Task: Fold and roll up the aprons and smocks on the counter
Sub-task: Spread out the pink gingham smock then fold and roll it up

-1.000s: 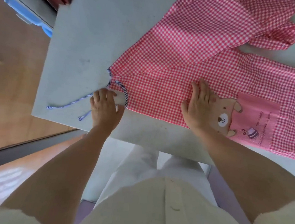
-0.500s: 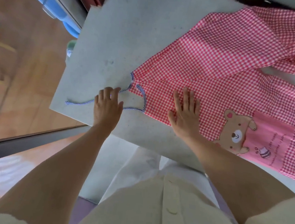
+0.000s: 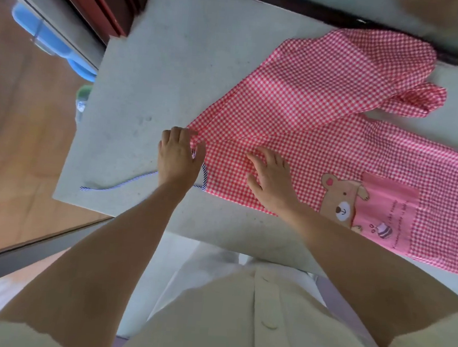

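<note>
Folding is the step in hand, by my reading of the head view: the red-and-white gingham cotton smock point(image 3: 322, 120) with its bear patch lies flat across the pale grey stone surface point(image 3: 163, 58), one sleeve laid over the body. The left hand point(image 3: 178, 158) curls its fingers round the smock's near corner beside the blue-striped tie cord point(image 3: 117, 186). The right hand point(image 3: 272, 182) presses the cloth with spread, straight fingers. The next move probably calls for tucking the cord in and rolling evenly.

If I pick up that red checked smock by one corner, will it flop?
Probably floppy: the red checked cloth smock lies flat with soft folds. Likely light: it bunches at the left hand's grip. Pushed across the matte grey counter, it would probably wrinkle, not slide.
</note>
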{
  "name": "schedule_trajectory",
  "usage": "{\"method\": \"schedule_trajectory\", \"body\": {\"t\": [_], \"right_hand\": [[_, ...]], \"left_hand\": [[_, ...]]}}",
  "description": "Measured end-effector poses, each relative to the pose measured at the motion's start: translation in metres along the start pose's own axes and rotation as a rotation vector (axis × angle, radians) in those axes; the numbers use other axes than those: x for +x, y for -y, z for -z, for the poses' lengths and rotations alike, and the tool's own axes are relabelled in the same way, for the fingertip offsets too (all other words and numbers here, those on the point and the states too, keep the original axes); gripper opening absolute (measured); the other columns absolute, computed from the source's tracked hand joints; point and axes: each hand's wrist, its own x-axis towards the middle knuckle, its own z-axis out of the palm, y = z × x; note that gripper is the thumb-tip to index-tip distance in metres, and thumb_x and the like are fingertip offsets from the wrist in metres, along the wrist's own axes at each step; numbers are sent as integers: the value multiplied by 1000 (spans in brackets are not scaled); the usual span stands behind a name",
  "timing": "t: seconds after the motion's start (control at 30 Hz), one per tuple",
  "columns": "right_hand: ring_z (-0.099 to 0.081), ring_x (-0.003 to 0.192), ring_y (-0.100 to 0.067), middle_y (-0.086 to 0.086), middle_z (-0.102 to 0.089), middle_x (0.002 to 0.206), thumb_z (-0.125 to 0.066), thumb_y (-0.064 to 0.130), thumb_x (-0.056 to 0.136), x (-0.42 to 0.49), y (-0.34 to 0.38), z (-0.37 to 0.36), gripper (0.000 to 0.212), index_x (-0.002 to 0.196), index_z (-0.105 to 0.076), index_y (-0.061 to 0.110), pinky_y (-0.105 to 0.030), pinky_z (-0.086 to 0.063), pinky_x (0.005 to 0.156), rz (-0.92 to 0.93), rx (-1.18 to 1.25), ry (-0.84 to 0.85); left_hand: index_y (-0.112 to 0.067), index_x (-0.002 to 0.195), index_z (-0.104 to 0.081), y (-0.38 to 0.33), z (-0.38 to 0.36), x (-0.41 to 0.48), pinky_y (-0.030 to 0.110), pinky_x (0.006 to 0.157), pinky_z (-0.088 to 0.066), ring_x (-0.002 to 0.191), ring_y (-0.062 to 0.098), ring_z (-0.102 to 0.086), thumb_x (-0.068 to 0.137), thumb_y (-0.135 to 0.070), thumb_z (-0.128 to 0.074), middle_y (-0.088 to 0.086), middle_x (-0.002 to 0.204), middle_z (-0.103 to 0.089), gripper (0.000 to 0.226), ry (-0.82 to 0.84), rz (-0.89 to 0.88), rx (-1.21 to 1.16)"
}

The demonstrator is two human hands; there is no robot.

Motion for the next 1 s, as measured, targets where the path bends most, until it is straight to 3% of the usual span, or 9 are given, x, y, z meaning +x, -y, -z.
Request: {"method": "schedule_trajectory", "body": {"t": [0.1, 0.17, 0.27, 0.43, 0.57, 0.73, 0.83, 0.9, 1.0], "right_hand": [[-58, 107, -23, -7, -61, 120, -50, 21, 94, 15, -3, 14, 32, 122, -59, 10, -47, -47, 95, 142, 110, -128], [-61, 97, -18, -5, -64, 111, -57, 11, 92, 36, -2, 27, 25, 116, -63, 9, -42, -49, 92, 189, 144, -190], [-61, 104, -19, -7, -65, 115, -56, 7, 92, 73, 6, 51, 29, 120, -62, 9, -40, -47, 97, 206, 153, -241], [-37, 138, -25, -9, -42, 148, -51, 15, 95, 132, 30, 62, 50, 143, -40, 12, -42, -30, 116, 106, -3, 87], [-17, 147, -26, -8, -22, 159, -54, 18, 95, 143, 32, 51, 58, 149, -33, 13, -37, -11, 121, 127, -53, 298], [-56, 112, -17, -7, -56, 131, -54, 9, 94, 145, 6, 70, 37, 130, -57, 13, -31, -46, 99, 107, 190, -10], [-61, 96, -17, -8, -67, 109, -54, 5, 93, 139, -27, 92, 25, 114, -66, 7, -27, -49, 85, 23, 259, -292], [-61, 86, -13, -6, -69, 97, -51, 10, 94, 130, -52, 110, 20, 104, -68, 6, -21, -46, 79, -68, 317, -456], [-62, 85, -13, -6, -70, 93, -49, 14, 96, 121, -86, 124, 20, 97, -67, 5, -25, -50, 79, -287, 418, -648]], "left_hand": [[-9, 113, -63, -9, -6, 26, 40, 90, -34, 110, 31, -46, 91, -45, -54, 9, 108, -66, 44, 192, 97, 128], [-12, 98, -69, -6, -1, 35, 38, 87, -32, 107, 31, -46, 89, -34, -58, 9, 96, -70, 27, 168, 130, 105], [-11, 80, -68, 1, 6, 36, 40, 83, -35, 102, 34, -48, 81, -23, -67, 9, 92, -66, 12, 44, 35, 19], [-13, 100, -65, 13, 8, 45, 39, 91, -37, 107, 29, -49, 81, -30, -72, 7, 112, -58, 27, 161, 76, -41], [-12, 88, -70, 19, 7, 60, 40, 90, -39, 105, 28, -50, 84, -27, -65, 7, 111, -59, 16, 211, -18, 147], [-3, 83, -61, 21, 12, 79, 43, 81, -40, 95, 32, -48, 80, -27, -55, 13, 97, -55, 25, 259, 34, 400], [-3, 95, -59, 15, 10, 85, 45, 81, -39, 94, 36, -48, 69, -12, -63, 18, 100, -52, 27, 125, 64, 395], [-4, 102, -57, -2, 3, 93, 47, 82, -39, 94, 36, -47, 67, -8, -61, 19, 105, -51, 35, 78, -76, 360], [-6, 107, -56, -45, -9, 105, 47, 81, -43, 94, 36, -50, 70, -10, -61, 19, 109, -52, 38, 69, -316, 248]]}}
